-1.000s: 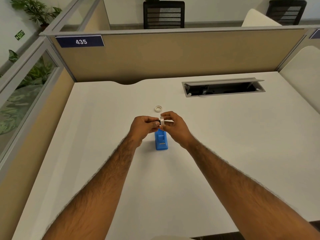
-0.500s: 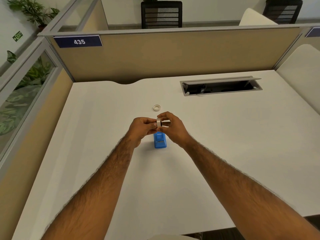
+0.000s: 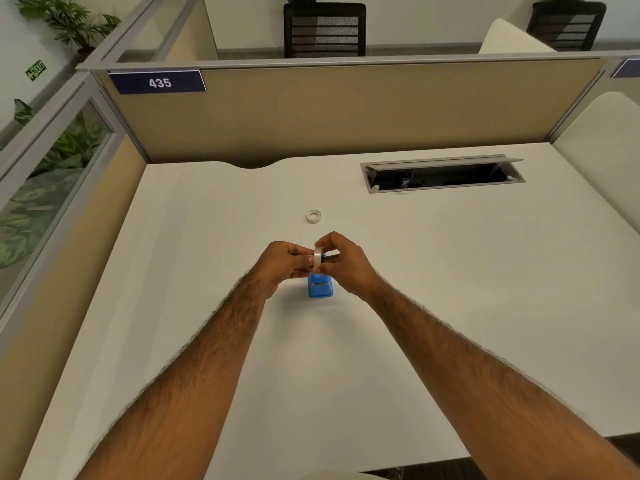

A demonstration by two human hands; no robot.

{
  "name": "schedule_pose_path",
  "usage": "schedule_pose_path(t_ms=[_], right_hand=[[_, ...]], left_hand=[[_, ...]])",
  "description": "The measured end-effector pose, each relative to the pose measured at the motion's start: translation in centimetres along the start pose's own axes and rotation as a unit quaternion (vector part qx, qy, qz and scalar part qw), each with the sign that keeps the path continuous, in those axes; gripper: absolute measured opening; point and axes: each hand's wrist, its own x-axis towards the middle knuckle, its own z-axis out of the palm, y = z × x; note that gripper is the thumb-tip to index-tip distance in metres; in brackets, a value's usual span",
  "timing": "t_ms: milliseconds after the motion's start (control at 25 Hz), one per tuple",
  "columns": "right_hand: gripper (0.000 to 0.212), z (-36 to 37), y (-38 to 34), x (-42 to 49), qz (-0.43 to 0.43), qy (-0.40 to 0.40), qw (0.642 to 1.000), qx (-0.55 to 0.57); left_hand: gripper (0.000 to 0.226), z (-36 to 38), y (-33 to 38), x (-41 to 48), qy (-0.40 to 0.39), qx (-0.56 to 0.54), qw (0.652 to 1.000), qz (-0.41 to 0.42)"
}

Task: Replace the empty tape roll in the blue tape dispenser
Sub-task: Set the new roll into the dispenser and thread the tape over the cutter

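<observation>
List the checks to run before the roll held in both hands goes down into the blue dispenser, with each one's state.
1. Tape roll held by both the left hand and right hand: ok.
2. Black hub seated in the roll: cannot tell.
3. Blue tape dispenser standing on the desk, below the hands: ok.
4. Dispenser cradle empty: cannot tell, hands cover it.
5. Second roll lying apart, farther back: ok.
6. Tape's free end located: cannot tell.

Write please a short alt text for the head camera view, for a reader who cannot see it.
Both hands, left hand and right hand, hold a white tape roll together just above a blue tape dispenser on a white desk. A second small roll lies flat on the desk farther away.
</observation>
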Motion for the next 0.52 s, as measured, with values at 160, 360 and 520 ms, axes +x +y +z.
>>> schedule_pose_path(t_ms=[160, 360, 520], right_hand=[[0.056, 0.2, 0.5, 1.2, -0.013, -0.025, 0.995, -0.098], [0.054, 0.4, 1.3, 3.1, -0.027, -0.032, 0.984, -0.171], [0.052, 0.2, 2.7, 3.5, -0.021, -0.011, 0.982, -0.187]], left_hand=[[0.017, 0.5, 0.0, 0.3, 0.031, 0.016, 0.999, 0.009], [0.021, 0.7, -0.7, 1.2, 0.056, 0.044, 0.997, 0.027], [0.028, 0.5, -2.1, 2.1, 0.097, 0.097, 0.989, 0.050]])
